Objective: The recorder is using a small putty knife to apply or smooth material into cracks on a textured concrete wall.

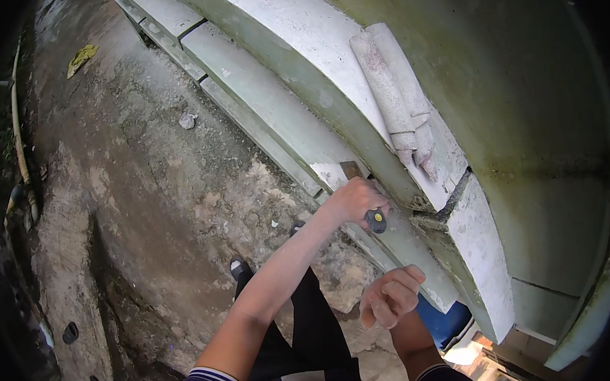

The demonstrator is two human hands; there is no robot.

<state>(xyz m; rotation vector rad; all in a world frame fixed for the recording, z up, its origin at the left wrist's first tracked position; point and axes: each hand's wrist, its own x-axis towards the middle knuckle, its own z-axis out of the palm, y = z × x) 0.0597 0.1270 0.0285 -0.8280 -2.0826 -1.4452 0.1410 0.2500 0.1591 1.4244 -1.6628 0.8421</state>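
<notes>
My left hand [355,199] grips a scraper [375,220] with a black handle and a yellow spot on its butt. Its flat metal blade [352,169] lies against the pale green, weathered concrete ledge [282,112] that runs along the wall. My right hand [390,298] hangs lower and nearer to me, curled into a loose fist with nothing visible in it, just below the ledge's lower lip. White patches of bare, scraped surface show on the ledge around the blade.
Two grey rolled sheets [395,84] lie on the upper ledge. A blue container [445,322] sits under the ledge at the right. Rough wet concrete ground [152,181] holds a yellow leaf [82,58] and a small stone [187,120]. My black shoe [239,267] stands below.
</notes>
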